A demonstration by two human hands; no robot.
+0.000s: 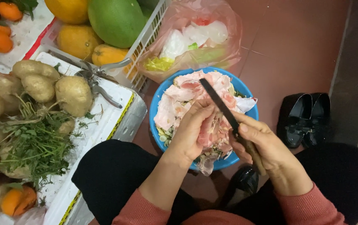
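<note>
The person wears a knitted top of dusty pink-red, its ribbed sleeves reaching the wrists of the bare left hand [193, 131] and right hand [266, 146]. Black trousers cover both legs. A glossy black shoe [242, 182] with a rounded toe shows between the knees.

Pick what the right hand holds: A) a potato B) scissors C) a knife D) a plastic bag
C: the right hand grips a knife by its handle, the dark blade angled up over the blue bowl, while the left hand holds a pink peel.
</note>
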